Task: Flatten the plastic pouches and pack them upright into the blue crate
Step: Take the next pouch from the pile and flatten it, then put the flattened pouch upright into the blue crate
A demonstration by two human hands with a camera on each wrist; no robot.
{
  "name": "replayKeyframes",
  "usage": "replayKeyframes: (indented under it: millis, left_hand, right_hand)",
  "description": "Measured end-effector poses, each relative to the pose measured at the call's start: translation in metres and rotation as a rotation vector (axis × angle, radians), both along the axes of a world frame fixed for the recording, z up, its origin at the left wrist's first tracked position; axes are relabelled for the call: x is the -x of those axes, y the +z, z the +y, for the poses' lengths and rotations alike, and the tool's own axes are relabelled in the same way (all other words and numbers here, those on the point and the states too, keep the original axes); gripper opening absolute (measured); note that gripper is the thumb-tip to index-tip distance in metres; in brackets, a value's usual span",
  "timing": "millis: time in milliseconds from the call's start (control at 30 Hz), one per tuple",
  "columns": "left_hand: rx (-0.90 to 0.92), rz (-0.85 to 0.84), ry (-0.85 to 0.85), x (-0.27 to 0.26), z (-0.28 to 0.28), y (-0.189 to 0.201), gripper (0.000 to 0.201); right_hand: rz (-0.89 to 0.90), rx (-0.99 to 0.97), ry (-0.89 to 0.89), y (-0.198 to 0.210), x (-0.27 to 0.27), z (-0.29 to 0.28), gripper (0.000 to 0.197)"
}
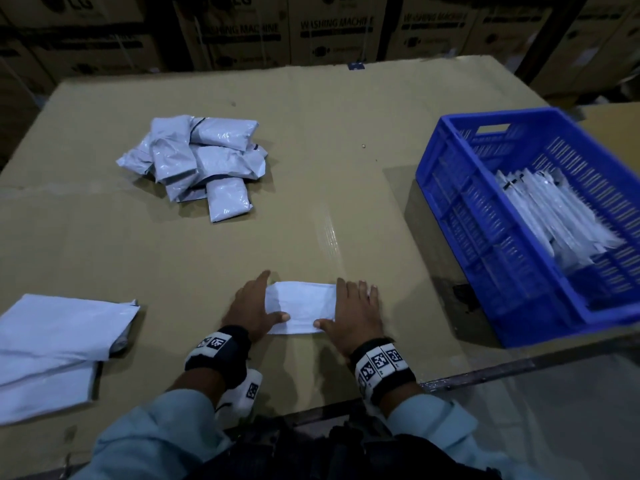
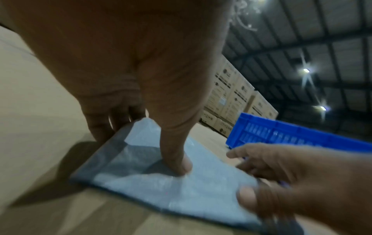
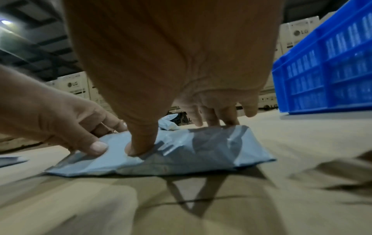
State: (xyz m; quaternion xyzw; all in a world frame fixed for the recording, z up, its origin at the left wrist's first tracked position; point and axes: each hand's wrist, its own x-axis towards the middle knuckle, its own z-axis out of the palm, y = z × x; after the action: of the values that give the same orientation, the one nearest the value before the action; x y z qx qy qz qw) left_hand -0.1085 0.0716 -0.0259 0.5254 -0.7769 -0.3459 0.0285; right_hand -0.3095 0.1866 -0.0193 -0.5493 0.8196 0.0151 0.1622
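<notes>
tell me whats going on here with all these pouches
A person is flattening one plastic pouch on the cardboard-covered table, the left hand at one end and the right hand at the other, thumbs pressing on top. A pile of unflattened pouches waits further back. The blue crate on the right already holds a row of packed pouches on edge.

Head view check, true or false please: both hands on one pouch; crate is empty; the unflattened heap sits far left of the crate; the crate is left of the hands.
1. Both the left hand and right hand press one pouch flat on the table. True.
2. The blue crate is empty. False: pouches already stand in it.
3. A heap of pouches lies far left of the crate. True.
4. The crate is left of the hands. False: it is on the right.
</notes>
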Motion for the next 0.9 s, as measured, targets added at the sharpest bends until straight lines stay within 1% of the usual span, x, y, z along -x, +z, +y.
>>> replayKeyframes:
  millis: [67, 100, 167, 200, 233, 267, 367, 433, 567, 633, 667, 733, 767, 800, 833, 900]
  left_hand:
    - [-0.040, 0.057, -0.048, 0.005, 0.006, 0.006, 0.080]
    - [-0.020, 0.083, -0.087, 0.010, 0.011, 0.011, 0.066]
    - [0.033, 0.133, -0.141, 0.024, 0.021, 0.025, 0.043]
    - [0.062, 0.153, -0.157, 0.035, 0.026, 0.035, 0.035]
    - [0.090, 0.173, -0.171, 0.047, 0.030, 0.047, 0.030]
    - [0.116, 0.192, -0.185, 0.059, 0.032, 0.061, 0.028]
    - [0.220, 0.260, -0.213, 0.096, 0.033, 0.104, 0.027]
    - [0.300, 0.315, -0.259, 0.121, 0.034, 0.137, 0.025]
    - [0.410, 0.461, -0.330, 0.169, 0.039, 0.197, 0.025]
    - [0.475, 0.543, -0.368, 0.196, 0.037, 0.221, 0.027]
    - [0.509, 0.587, -0.369, 0.210, 0.036, 0.231, 0.032]
    - [0.603, 0.657, -0.362, 0.243, 0.030, 0.246, 0.056]
    - [0.660, 0.663, -0.347, 0.258, 0.028, 0.250, 0.069]
    - [0.714, 0.653, -0.341, 0.277, 0.024, 0.256, 0.076]
    - [0.751, 0.631, -0.340, 0.294, 0.022, 0.258, 0.078]
    - [0.801, 0.572, -0.368, 0.330, 0.021, 0.262, 0.066]
  right_hand:
    - [-0.026, 0.048, 0.024, 0.005, 0.011, 0.014, 0.103]
    - [-0.010, 0.064, 0.039, 0.009, 0.018, 0.022, 0.097]
    - [0.029, 0.124, 0.066, 0.027, 0.033, 0.038, 0.069]
    - [0.038, 0.151, 0.077, 0.037, 0.042, 0.046, 0.056]
    - [0.021, 0.165, 0.078, 0.049, 0.051, 0.054, 0.047]
    - [-0.023, 0.185, 0.068, 0.060, 0.062, 0.060, 0.043]
    - [-0.129, 0.295, 0.036, 0.098, 0.091, 0.076, 0.041]
    - [-0.135, 0.357, 0.018, 0.122, 0.108, 0.084, 0.040]
    - [-0.130, 0.498, -0.048, 0.167, 0.140, 0.098, 0.023]
    - [-0.079, 0.573, -0.091, 0.187, 0.154, 0.102, 0.022]
    - [-0.035, 0.612, -0.116, 0.197, 0.161, 0.105, 0.024]
    - [0.054, 0.677, -0.186, 0.216, 0.178, 0.110, 0.026]
    - [0.090, 0.690, -0.225, 0.224, 0.187, 0.112, 0.028]
    - [0.130, 0.709, -0.271, 0.231, 0.200, 0.113, 0.029]
    - [0.169, 0.727, -0.317, 0.239, 0.214, 0.115, 0.030]
    - [0.222, 0.747, -0.406, 0.252, 0.250, 0.121, 0.032]
